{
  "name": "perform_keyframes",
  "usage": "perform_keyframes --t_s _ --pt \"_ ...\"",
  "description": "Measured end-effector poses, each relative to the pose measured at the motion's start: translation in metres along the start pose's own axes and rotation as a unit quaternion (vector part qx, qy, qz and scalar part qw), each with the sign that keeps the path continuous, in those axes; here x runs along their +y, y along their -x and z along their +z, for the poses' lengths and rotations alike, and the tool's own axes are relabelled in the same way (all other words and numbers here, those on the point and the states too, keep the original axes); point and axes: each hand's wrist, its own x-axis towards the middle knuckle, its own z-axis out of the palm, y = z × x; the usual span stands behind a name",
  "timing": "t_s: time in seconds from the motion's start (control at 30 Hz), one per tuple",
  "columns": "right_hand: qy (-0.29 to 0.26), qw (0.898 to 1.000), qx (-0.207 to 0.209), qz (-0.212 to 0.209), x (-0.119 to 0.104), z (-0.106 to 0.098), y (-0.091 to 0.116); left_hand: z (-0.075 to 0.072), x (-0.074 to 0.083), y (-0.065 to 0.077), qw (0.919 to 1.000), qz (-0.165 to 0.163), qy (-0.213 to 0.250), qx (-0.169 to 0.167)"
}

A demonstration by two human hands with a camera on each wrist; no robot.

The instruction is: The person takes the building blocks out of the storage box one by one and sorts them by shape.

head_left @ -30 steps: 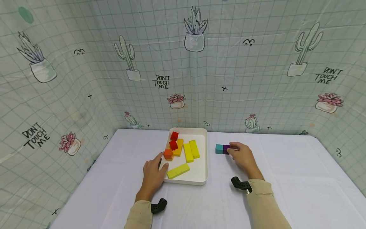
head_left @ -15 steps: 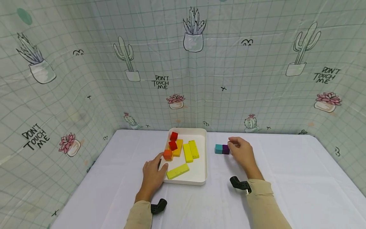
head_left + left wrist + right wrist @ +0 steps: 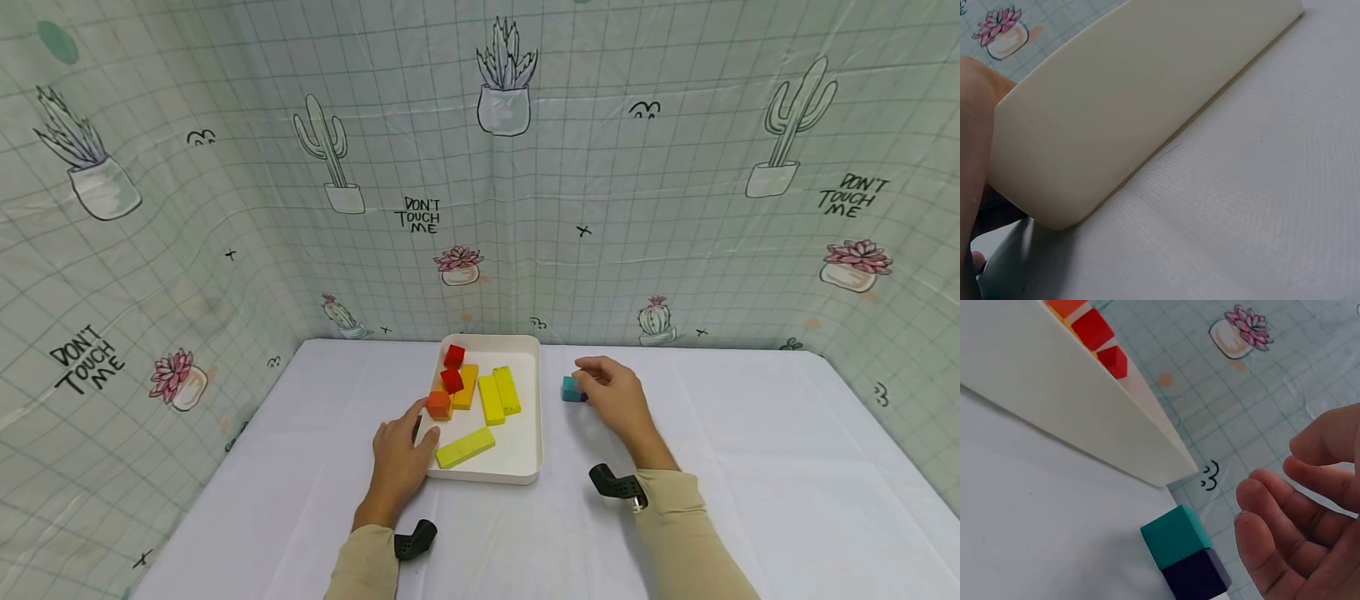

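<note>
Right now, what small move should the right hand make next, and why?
Perhaps lead the right hand across to the tray for a red cube: the hand holds nothing, the teal cube and purple cube sit touching outside the tray, and yellow blocks lie inside too.

Five cubes (image 3: pixel 1175 537), three yellow blocks (image 3: pixel 491 400), at least one amber block (image 3: pixel 467 386), one tray (image 3: pixel 517 450), two hands (image 3: pixel 401 460)

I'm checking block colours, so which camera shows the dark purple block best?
The right wrist view: the dark purple block is large and uncovered there, against the teal block, at the picture's bottom edge. The head view shows only a dark sliver by the right grip; the left wrist view, none.
</note>
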Motion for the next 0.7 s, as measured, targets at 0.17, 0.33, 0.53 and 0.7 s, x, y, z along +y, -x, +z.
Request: perform_keyframes --t_s 0.17,0.33,0.53,0.7 --pt "-0.043 0.999 -0.022 0.004 -0.004 0.003 0.002 0.0 0.0 0.0 1.0 0.0 0.0 0.0" --pt "-0.049 0.998 -0.039 0.004 -0.009 0.009 0.004 0.0 -0.001 -0.001 1.0 0.002 -0.001 0.0" --pt "-0.041 0.998 -0.047 0.002 -0.014 0.015 0.005 0.0 0.0 -0.001 1.0 0.005 0.0 0.001" --pt "-0.05 0.997 -0.06 -0.001 -0.019 0.019 0.008 0.0 -0.001 -0.001 1.0 0.002 0.001 -0.002"
